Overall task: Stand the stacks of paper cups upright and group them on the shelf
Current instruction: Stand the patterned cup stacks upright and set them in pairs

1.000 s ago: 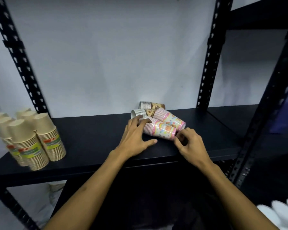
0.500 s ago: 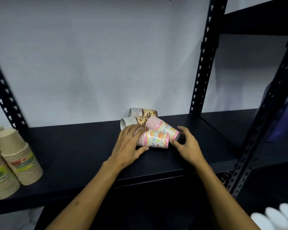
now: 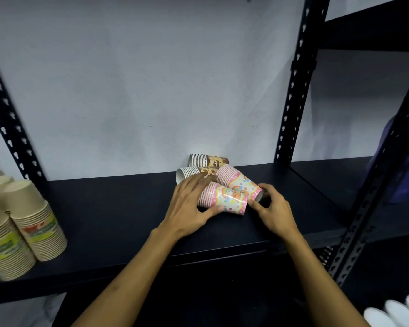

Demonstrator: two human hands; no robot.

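Observation:
Several short stacks of paper cups lie on their sides mid-shelf on the black shelf point(image 3: 118, 208). The nearest pink patterned stack point(image 3: 224, 198) is clasped from both ends: my left hand point(image 3: 189, 206) covers its rim end with the thumb under it, and my right hand point(image 3: 273, 208) presses its base end. A second pink stack point(image 3: 237, 181) lies just behind it, touching. Two brown patterned stacks point(image 3: 209, 160) lie further back by the wall, the nearer one point(image 3: 189, 173) partly hidden by my left fingers.
Tan cup stacks with green and red labels point(image 3: 33, 220) stand rim-down at the shelf's left end. Black perforated uprights point(image 3: 293, 90) frame the bay, and a second shelf unit stands to the right. White cups point(image 3: 397, 313) show at the bottom right corner.
Both hands have closed in on the nearest pink stack, the left thumb now under it. The stack has turned slightly. The camera has shifted a little.

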